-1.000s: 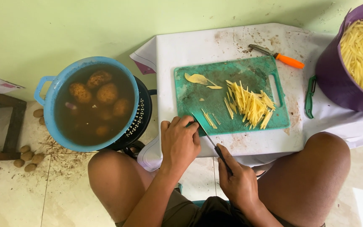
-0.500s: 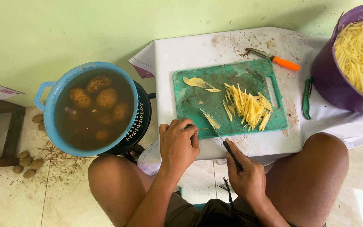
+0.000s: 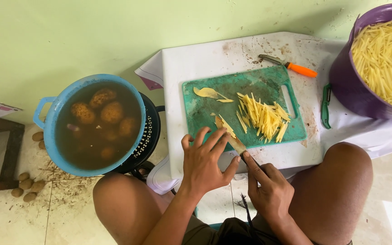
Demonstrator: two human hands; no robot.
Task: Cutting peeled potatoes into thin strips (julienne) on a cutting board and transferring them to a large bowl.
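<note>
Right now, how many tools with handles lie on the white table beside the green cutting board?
2: an orange-handled peeler above the board's top right corner, and a green-handled tool against the purple tub. Others may be hidden.

- left hand (image 3: 203, 164): bare, no glove, no ring, no watch
- right hand (image 3: 268, 193): bare, no glove, no jewellery
- forearms bare, no sleeves in view
- both knees and thighs bare
- dark shorts (image 3: 223, 232) at the lower frame edge, thin dark cord hanging at the waist
- short trimmed fingernails
</note>
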